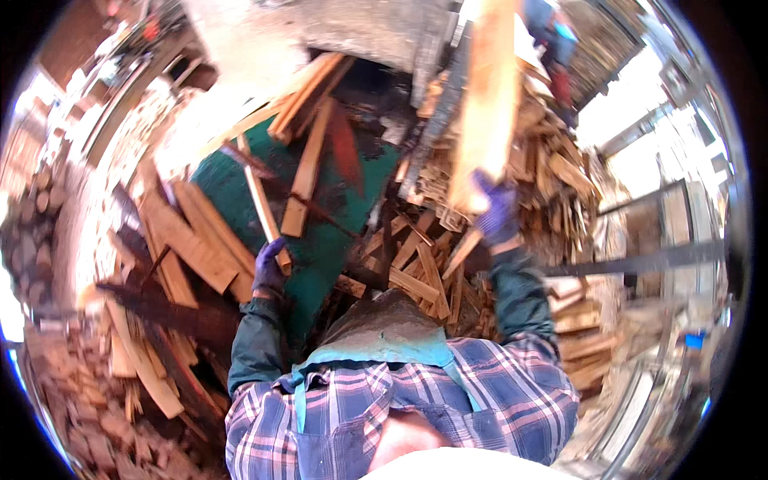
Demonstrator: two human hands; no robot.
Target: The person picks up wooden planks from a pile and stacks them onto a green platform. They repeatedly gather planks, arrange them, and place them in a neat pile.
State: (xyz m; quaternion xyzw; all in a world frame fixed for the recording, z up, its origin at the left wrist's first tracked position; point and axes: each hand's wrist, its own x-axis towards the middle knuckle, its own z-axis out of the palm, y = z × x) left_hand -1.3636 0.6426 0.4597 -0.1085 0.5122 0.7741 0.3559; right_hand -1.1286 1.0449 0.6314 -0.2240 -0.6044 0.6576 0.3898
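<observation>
Woodyard surroundings: split offcuts lie heaped on every side, with stacked logs (pixel 32 232) at the far left edge.

Right hand (pixel 496 212), in a purple glove, is closed around the lower end of a long pale plank (pixel 488 96). The plank stands nearly upright and runs out of view at the top edge. Just left of it a dark metal rail (pixel 438 120) rises at the same slant.

Left hand (pixel 269 268), also gloved in purple, is closed on the near end of a thin slat (pixel 260 204). The slat lies across a green surface (pixel 328 240), among several other boards (pixel 308 156).

Between the hands lies a loose pile of sticks (pixel 416 264). A larger heap (pixel 560 176) sits right of the plank. A small blue object (pixel 694 340) lies low on the right; its kind cannot be told.

No label or sign can be made out. A checked shirt and blue apron (pixel 384 352) hide the ground below the hands. Rim areas are blurred and bent by the lens.
</observation>
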